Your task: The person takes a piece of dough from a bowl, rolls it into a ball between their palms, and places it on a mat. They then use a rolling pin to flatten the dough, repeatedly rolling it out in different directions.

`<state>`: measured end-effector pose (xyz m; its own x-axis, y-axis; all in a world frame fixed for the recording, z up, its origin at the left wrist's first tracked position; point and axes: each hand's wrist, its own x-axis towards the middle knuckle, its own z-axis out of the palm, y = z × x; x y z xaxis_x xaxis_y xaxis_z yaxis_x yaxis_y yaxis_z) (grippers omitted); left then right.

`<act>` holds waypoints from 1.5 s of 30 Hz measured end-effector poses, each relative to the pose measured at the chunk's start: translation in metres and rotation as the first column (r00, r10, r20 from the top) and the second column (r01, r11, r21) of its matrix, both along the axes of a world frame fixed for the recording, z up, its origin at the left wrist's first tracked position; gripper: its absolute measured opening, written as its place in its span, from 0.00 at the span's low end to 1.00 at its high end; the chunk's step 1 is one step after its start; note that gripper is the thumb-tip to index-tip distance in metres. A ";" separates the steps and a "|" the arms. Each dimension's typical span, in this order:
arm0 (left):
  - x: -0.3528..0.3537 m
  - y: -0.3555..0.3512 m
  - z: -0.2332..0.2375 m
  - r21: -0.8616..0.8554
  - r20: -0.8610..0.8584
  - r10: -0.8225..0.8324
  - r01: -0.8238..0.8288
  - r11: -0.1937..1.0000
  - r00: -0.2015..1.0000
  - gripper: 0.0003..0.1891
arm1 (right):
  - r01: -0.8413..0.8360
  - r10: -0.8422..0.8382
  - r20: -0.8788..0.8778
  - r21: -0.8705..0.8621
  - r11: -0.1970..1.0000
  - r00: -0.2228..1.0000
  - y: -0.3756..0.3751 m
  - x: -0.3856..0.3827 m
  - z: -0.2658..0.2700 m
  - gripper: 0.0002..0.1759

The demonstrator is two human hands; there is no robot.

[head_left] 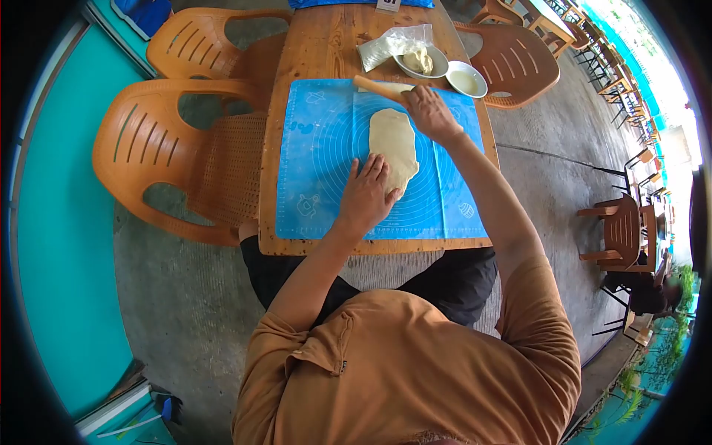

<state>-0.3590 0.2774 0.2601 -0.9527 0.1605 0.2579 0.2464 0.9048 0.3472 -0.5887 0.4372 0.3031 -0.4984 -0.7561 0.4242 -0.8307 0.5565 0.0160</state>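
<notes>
A flat, elongated sheet of pale dough lies on a blue mat printed with circles. My left hand rests on the dough's lower left part, its fingers spread and nothing gripped. Beyond the dough's upper end, my right hand is wrapped round the right part of a wooden rolling pin, which slants down to the right. A pale strip shows behind the pin at the mat's far edge; I cannot make out what it is.
Past the mat are a bag of white powder, a bowl with a pale lump and a white bowl. Orange chairs flank the wooden table. A person is at the far right.
</notes>
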 end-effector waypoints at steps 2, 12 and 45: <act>-0.002 0.001 -0.001 -0.004 -0.025 0.012 -0.012 1.000 1.000 0.34 | -0.043 0.034 -0.061 -0.150 0.988 0.998 0.001 0.001 0.009 0.11; -0.038 -0.031 0.023 0.243 -0.262 0.089 -0.024 0.970 0.961 0.22 | -0.061 0.064 0.232 -0.021 0.998 0.971 0.015 0.058 -0.013 0.20; -0.074 -0.051 0.001 -0.159 0.078 0.100 -0.087 0.983 0.992 0.33 | 0.331 -0.313 0.384 0.022 0.943 0.868 0.048 0.122 -0.035 0.33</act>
